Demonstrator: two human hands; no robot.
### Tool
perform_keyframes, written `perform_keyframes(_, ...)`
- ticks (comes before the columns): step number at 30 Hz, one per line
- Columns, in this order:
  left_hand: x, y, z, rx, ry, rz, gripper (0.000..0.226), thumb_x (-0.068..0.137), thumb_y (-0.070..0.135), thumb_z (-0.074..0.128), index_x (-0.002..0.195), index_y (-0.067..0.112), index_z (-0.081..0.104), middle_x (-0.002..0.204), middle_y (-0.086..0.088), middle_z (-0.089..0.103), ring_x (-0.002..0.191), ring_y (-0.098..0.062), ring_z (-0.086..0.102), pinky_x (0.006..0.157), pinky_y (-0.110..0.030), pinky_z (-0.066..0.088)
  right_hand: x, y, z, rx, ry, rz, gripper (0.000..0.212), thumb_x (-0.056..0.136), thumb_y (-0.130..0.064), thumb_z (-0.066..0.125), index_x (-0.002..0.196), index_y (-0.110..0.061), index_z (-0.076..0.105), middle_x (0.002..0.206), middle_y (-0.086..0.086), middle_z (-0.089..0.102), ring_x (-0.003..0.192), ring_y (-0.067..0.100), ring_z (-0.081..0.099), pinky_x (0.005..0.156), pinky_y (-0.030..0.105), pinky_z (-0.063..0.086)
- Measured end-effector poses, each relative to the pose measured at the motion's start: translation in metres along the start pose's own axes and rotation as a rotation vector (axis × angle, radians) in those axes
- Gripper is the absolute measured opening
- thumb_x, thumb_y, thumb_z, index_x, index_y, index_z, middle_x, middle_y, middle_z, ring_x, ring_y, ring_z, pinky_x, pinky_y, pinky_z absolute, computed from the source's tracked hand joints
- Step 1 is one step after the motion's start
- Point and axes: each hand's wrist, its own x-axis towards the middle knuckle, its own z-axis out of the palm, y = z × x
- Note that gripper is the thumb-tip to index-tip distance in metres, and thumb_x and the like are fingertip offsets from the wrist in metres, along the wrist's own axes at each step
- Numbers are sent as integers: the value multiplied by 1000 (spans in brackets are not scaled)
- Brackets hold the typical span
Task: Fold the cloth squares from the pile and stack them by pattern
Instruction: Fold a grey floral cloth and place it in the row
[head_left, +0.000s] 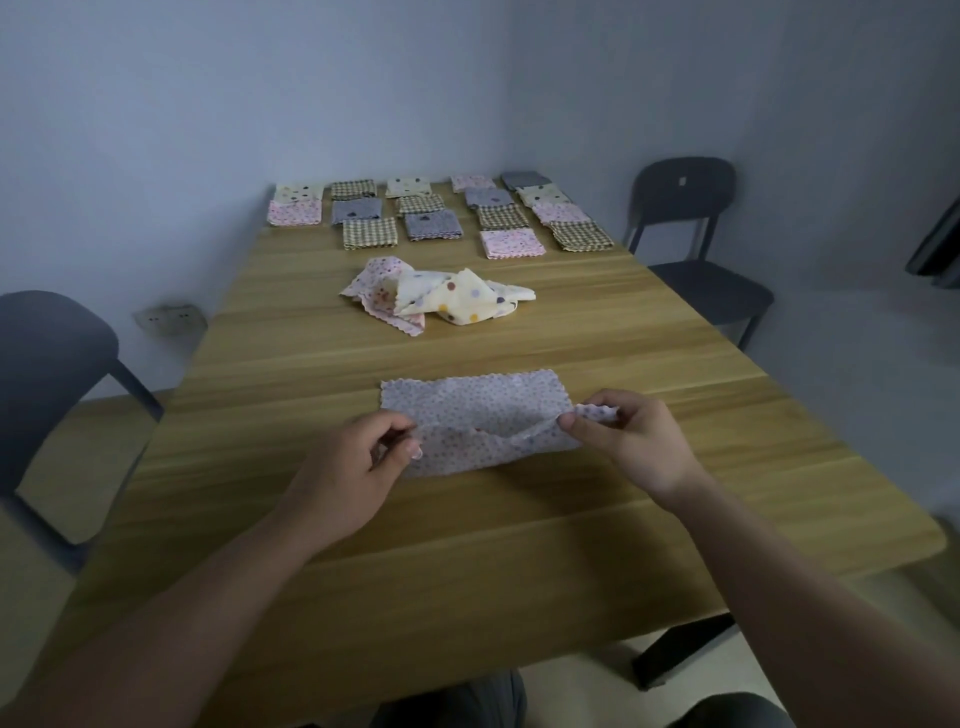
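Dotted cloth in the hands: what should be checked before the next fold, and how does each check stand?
1. The left hand pinches the dotted cloth at its near edge: ok.
2. The right hand pinches the near-right corner: ok.
3. Far edge flat on the table: ok.
4. Near edge taut between the hands: not ok, it sags.
5. Gap to the unfolded pile: ok.
6. Which of the folded stacks matches: cannot tell.

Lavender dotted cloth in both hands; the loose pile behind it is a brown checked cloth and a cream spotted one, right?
No. The head view shows a pink flowered cloth, not brown checked, with the cream spotted cloth; the rest holds.
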Motion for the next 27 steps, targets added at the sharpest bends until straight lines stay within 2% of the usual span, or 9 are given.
perform_keyframes(5, 14, -2, 3, -366, -23, -174, 30, 95, 2, 64, 102, 31, 65, 89, 10, 72, 71, -7, 70, 64, -25, 54, 4, -3, 5, 18, 35, -24, 12, 87, -26, 79, 88, -15, 75, 69, 3, 69, 64, 8, 60, 62, 25, 47)
perform_keyframes(9, 19, -11, 3, -248, -135, -182, 56, 76, 10, 87, 107, 48, 60, 108, 16, 71, 95, -2, 69, 81, -27, 56, 13, 5, 10, -95, 57, -19, 16, 94, -38, 70, 100, -24, 73, 73, 10, 71, 66, 24, 67, 63, 38, 56)
perform_keyframes(11, 24, -11, 4, -206, -101, -207, 52, 76, 16, 88, 106, 47, 60, 111, 16, 68, 98, 0, 66, 83, -27, 55, 20, 7, 12, -173, 65, -21, 17, 96, -38, 66, 103, -24, 72, 77, 1, 73, 72, 12, 70, 61, 34, 55)
perform_keyframes(13, 33, -12, 4, -173, -50, -246, 38, 84, 25, 82, 112, 42, 62, 112, 15, 66, 99, -3, 65, 82, -29, 54, 29, 7, 18, -245, 78, -27, 14, 98, -37, 63, 102, -25, 71, 73, -12, 68, 66, -1, 63, 53, 15, 44)
perform_keyframes(14, 37, -12, 4, -165, -43, -271, 34, 88, 30, 78, 117, 39, 63, 113, 13, 66, 100, -6, 64, 79, -29, 52, 33, 6, 20, -276, 87, -33, 12, 99, -35, 62, 101, -26, 70, 68, -15, 64, 62, -2, 61, 50, 11, 40)
perform_keyframes(18, 57, -15, 5, -215, 0, -346, 21, 96, 35, 67, 117, 32, 66, 108, 8, 69, 96, -10, 64, 72, -28, 46, 51, 7, 27, -391, 72, -46, 17, 99, -33, 63, 106, -20, 71, 59, -12, 55, 50, -3, 53, 45, 11, 35)
perform_keyframes(21, 63, -20, 9, -272, 8, -349, 8, 99, 31, 62, 100, 28, 69, 98, 9, 71, 94, -11, 67, 76, -33, 51, 58, 15, 28, -456, 84, -36, 18, 96, -34, 66, 107, -21, 73, 72, -14, 62, 63, -1, 55, 52, 8, 34)
perform_keyframes(24, 61, -29, 12, -269, 11, -345, 16, 100, 34, 60, 94, 26, 72, 83, 5, 72, 78, -13, 68, 71, -40, 53, 55, 25, 30, -507, 108, -36, 17, 95, -34, 68, 104, -22, 73, 76, -16, 62, 66, 1, 55, 56, 16, 37)
perform_keyframes(27, 64, -35, 15, -264, 32, -333, 15, 99, 34, 62, 101, 24, 73, 89, 7, 74, 83, -12, 71, 78, -41, 57, 56, 28, 33, -510, 152, -34, 17, 94, -34, 69, 104, -22, 73, 83, -14, 64, 67, -1, 56, 55, 13, 37)
